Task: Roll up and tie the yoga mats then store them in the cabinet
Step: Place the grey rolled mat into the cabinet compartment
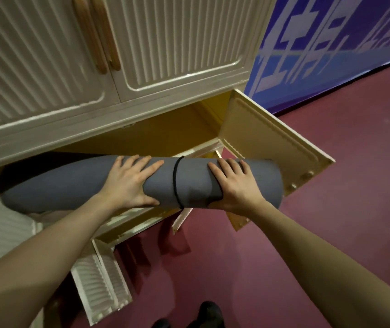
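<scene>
A rolled grey yoga mat (70,185) lies crosswise in front of the cream cabinet's open lower compartment (165,136), with a black cord (177,183) tied round it. My left hand (130,183) grips the roll near its middle, fingers over the top and thumb underneath. My right hand (239,185) grips it just right of the cord in the same way. The mat's left end reaches into the dark left part of the opening, where something dark lies behind it.
The compartment's right door (272,147) stands swung open toward me, and the left door (99,285) hangs open below my left arm. Closed ribbed upper doors with wooden handles (97,34) are above. Dark red floor (331,209) and a blue wall (331,43) lie to the right.
</scene>
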### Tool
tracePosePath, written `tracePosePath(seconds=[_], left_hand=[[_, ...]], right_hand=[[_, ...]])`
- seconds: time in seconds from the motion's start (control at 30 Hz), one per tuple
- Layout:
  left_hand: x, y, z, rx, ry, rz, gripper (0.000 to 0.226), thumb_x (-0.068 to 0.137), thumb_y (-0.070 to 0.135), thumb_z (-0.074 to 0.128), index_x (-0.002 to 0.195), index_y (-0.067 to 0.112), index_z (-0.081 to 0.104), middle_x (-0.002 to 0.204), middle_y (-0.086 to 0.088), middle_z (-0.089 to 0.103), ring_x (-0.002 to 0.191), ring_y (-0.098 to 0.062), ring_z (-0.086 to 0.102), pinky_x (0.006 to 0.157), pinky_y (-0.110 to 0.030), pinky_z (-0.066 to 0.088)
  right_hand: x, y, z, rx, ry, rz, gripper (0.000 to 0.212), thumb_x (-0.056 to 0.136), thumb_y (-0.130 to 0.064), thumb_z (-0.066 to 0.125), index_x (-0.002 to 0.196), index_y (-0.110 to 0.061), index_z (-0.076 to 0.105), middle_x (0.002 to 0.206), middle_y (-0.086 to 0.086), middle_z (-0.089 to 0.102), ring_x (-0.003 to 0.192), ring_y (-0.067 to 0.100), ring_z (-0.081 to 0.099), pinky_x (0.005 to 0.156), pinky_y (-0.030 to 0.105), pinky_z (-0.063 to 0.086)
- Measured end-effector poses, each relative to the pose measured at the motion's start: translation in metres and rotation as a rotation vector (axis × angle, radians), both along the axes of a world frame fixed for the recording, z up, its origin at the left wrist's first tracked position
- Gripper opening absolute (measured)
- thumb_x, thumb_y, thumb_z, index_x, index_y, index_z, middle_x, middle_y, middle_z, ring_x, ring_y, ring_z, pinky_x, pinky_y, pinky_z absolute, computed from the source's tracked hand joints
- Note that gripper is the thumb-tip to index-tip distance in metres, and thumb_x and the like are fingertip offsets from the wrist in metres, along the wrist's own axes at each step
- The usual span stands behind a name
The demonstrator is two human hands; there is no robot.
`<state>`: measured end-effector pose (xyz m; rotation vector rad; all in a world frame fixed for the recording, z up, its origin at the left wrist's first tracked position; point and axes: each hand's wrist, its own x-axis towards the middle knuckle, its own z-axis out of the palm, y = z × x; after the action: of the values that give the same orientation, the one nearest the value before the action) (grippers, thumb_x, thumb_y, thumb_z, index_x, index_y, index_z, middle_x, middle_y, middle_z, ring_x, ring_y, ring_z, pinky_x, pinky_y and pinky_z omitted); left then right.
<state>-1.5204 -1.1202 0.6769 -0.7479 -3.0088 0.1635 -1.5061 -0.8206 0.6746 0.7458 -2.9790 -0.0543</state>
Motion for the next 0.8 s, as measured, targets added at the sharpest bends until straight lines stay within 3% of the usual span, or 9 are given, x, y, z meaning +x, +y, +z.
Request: tracePosePath(seconds=[0.27, 0.47, 0.63, 0.7, 0.8], left_hand=[[-0.012, 0.001, -0.019, 0.019, -0.002, 0.107, 0.111, 0.053, 0.08, 0.066, 0.144, 0.025, 0.035, 0.138, -0.012, 0.051, 0.124, -0.037, 0.049, 0.099, -0.06, 0.034], [-0.017, -0.001, -0.027, 0.047, 0.021, 0.099, 0.101, 0.059, 0.082, 0.048, 0.142, 0.028, 0.03, 0.135, -0.011, 0.054, 0.122, -0.037, 0.051, 0.097, -0.061, 0.035], [-0.021, -0.009, -0.038, 0.101, 0.127, 0.034, 0.093, 0.067, 0.082, 0.041, 0.142, 0.027, 0.032, 0.135, -0.012, 0.053, 0.122, -0.036, 0.05, 0.1, -0.058, 0.034], [-0.018, -0.011, -0.042, 0.097, 0.171, 0.013, 0.091, 0.07, 0.081, 0.041, 0.142, 0.026, 0.033, 0.136, -0.014, 0.052, 0.123, -0.036, 0.048, 0.101, -0.058, 0.033], [-0.017, -0.01, -0.043, 0.095, 0.199, 0.019, 0.089, 0.072, 0.08, 0.039, 0.144, 0.028, 0.033, 0.137, -0.016, 0.049, 0.126, -0.036, 0.046, 0.103, -0.058, 0.029]], right_hand=[[-0.044, 0.0, -0.023, -0.013, -0.042, 0.056, 0.108, 0.05, -0.068, 0.078, 0.133, -0.005, 0.05, 0.128, 0.022, 0.055, 0.115, 0.044, 0.053, 0.095, 0.058, 0.043], [-0.049, -0.001, -0.036, -0.032, 0.02, 0.067, 0.108, 0.058, -0.068, 0.075, 0.141, -0.008, 0.041, 0.136, 0.021, 0.05, 0.124, 0.043, 0.047, 0.102, 0.06, 0.035], [-0.032, 0.01, -0.061, -0.125, 0.289, 0.104, 0.077, 0.08, -0.06, 0.063, 0.142, -0.018, 0.045, 0.133, 0.019, 0.052, 0.123, 0.038, 0.046, 0.104, 0.06, 0.032], [-0.026, 0.009, -0.07, -0.131, 0.312, 0.086, 0.07, 0.086, -0.058, 0.057, 0.143, -0.019, 0.044, 0.136, 0.019, 0.051, 0.127, 0.038, 0.044, 0.106, 0.062, 0.029], [-0.029, 0.006, -0.072, -0.104, 0.29, 0.074, 0.077, 0.083, -0.061, 0.054, 0.146, -0.02, 0.036, 0.142, 0.019, 0.045, 0.133, 0.038, 0.04, 0.108, 0.064, 0.024]])
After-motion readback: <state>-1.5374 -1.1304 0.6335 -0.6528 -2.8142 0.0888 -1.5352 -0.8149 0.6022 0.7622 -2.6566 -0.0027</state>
